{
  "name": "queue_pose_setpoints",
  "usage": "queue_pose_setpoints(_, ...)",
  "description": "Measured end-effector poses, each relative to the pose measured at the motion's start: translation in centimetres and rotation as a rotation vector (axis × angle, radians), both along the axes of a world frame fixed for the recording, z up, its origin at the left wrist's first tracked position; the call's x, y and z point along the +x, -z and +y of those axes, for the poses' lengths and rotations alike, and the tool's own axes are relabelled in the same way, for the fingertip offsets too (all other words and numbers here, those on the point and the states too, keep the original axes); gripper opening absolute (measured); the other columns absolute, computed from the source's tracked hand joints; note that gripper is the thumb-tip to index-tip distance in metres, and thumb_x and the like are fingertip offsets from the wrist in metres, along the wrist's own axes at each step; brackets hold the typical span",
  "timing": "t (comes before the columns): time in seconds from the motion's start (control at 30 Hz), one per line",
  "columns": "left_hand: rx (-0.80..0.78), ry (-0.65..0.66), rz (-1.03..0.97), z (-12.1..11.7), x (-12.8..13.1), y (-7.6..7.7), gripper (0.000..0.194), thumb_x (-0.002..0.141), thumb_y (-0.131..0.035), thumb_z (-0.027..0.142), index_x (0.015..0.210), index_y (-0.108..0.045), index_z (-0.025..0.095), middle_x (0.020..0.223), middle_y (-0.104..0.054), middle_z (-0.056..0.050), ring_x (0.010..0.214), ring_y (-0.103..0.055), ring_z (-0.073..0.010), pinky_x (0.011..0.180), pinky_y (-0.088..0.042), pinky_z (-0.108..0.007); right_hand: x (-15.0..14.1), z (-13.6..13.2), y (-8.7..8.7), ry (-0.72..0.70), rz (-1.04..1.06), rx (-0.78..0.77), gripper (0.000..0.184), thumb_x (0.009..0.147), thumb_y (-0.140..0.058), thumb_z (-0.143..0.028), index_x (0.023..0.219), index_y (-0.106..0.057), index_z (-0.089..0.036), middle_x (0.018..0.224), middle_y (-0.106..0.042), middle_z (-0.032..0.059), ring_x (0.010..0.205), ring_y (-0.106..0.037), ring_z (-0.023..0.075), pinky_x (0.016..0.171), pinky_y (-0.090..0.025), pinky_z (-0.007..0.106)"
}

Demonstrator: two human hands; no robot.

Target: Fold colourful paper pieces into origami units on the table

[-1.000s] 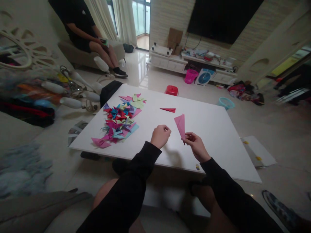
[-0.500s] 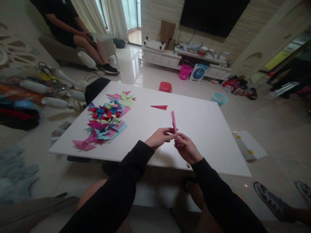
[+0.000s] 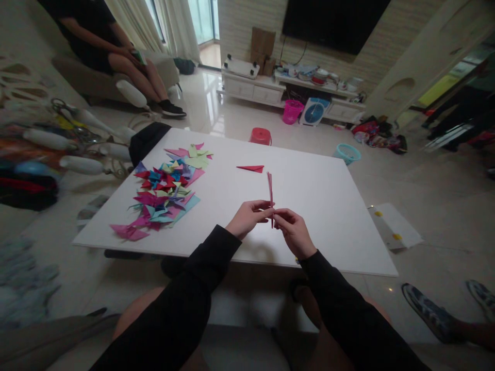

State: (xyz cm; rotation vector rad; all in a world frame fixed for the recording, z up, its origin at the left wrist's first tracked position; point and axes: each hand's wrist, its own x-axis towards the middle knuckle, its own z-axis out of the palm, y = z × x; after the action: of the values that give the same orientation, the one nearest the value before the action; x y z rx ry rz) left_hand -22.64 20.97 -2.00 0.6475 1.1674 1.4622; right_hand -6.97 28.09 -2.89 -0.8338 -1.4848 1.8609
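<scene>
A pile of paper pieces (image 3: 164, 198) lay apparently folded on the tabletop (image 3: 332, 216), while a slim red piece (image 3: 253, 168) and the pink paper (image 3: 270, 186), pinched upright above it by nearly closed fingers of the left hand (image 3: 244, 220) and right hand (image 3: 298, 237), seemed only part-shaped.

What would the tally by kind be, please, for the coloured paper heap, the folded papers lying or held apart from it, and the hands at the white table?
Heap of multicoloured folded paper: 1 (overlapping pieces uncountable)
Pointed red folded paper: 1
Narrow pink folded paper: 1
Bare left hand, bare right hand: 2
Total: 5
</scene>
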Motion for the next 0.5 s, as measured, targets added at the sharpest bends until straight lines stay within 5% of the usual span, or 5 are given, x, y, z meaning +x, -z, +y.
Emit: queue_pose_setpoints(0.5, 0.04, 0.011, -0.042, -0.03, 0.09, -0.06, 0.043, 0.075, -0.087, 0.039, 0.103, -0.075, 0.009, 0.097, -0.074, -0.011, 0.081, -0.067, -0.0154, 0.078, -0.054, -0.031, -0.33, -0.25, -0.5, 0.058, 0.071, -0.12, 0.029, 0.065, -0.093, -0.039, 0.083, -0.078, -0.022, 0.071, -0.067, -0.0001, 0.065, -0.052, 0.0127, 0.063, -0.042, 0.03)
